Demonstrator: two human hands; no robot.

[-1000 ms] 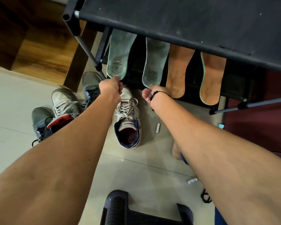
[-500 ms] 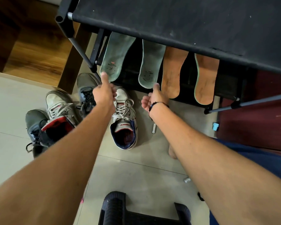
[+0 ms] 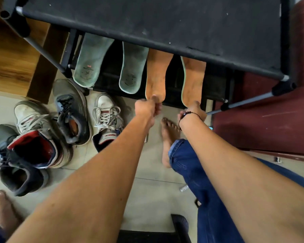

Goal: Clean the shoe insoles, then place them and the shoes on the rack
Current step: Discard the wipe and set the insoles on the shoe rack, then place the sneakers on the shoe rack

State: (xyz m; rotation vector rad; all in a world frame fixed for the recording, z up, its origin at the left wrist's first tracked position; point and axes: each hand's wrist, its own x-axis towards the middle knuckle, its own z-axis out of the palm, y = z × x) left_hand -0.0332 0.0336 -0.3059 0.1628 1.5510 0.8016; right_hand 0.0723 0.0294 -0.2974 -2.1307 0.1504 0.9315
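Several insoles lie side by side on the lower shelf of a black rack (image 3: 165,23): two pale green ones (image 3: 89,65) (image 3: 132,69) on the left, two orange ones (image 3: 157,74) (image 3: 193,79) on the right. My left hand (image 3: 147,106) pinches the heel end of the left orange insole. My right hand (image 3: 194,110), with a dark bead bracelet, grips the heel end of the right orange insole. Their toe ends are hidden under the rack's top shelf.
Several shoes stand on the tile floor at the left: two white sneakers (image 3: 30,118) (image 3: 107,116) and two grey ones (image 3: 72,111) (image 3: 12,165). My bare foot (image 3: 168,134) and jeans leg are below the rack. A dark stool (image 3: 179,228) is at the bottom edge.
Both hands have shifted right, from the heels of the two green insoles to the heels of the two orange ones. The view has moved closer and rightward.
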